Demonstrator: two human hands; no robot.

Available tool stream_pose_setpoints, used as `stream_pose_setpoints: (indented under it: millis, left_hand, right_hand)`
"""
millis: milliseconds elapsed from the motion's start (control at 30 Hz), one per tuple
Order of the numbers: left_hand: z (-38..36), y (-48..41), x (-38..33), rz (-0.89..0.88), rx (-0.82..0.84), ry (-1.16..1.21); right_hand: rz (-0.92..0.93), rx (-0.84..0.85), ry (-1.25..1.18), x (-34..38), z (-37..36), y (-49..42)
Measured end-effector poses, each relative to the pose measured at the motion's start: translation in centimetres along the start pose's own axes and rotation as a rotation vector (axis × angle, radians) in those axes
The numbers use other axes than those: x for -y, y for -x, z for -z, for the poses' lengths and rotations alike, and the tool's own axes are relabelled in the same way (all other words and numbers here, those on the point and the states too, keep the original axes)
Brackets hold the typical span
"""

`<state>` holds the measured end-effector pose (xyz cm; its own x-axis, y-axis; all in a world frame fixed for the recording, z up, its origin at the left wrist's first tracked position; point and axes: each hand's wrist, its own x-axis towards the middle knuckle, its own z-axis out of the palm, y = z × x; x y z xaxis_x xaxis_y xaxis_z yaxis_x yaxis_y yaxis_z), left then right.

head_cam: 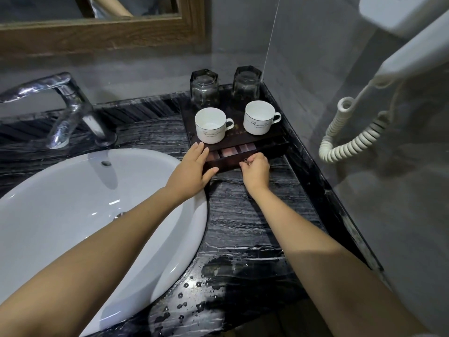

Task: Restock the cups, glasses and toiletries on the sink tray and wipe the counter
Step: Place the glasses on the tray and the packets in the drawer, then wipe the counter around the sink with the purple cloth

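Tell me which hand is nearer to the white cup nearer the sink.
Left. The left hand rests at the tray corner, fingertips just short of the cup; the right hand is farther off, pinching the drawer front.

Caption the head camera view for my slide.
Right hand pinches the part-open drawer of the dark wooden tray, left hand flat against its corner.

A chrome faucet stands behind the white basin. A wood-framed mirror hangs above. At right, a white wall hairdryer trails a coiled cord.
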<state>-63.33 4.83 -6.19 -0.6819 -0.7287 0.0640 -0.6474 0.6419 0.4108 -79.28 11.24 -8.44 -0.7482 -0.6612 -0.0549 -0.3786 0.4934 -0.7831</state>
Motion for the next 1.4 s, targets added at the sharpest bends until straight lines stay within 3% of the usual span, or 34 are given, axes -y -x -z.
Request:
stream_pose_setpoints:
  millis: [567, 767, 1100, 1400]
  left_hand:
    - [-0.6, 0.5, -0.2, 0.004, 0.011, -0.045]
    - [-0.2, 2.2, -0.4, -0.01, 0.059, -0.163]
    - [2.2, 7.2, -0.3, 0.12, 0.239, -0.205]
    - [6.1, 12.6, 2.0, 0.294, 0.48, -0.21]
  right_hand:
    - [0.22, 0.279, 0.292, 0.1, 1.2, 0.5]
    - [0.211, 0.396, 0.424, 0.9, 2.0, 2.3]
    - [0.212, 0.669, 0.667, 3.2, 3.0, 7.3]
    - [0.371, 0.97, 0.842, 8.9, 2.1, 11.8]
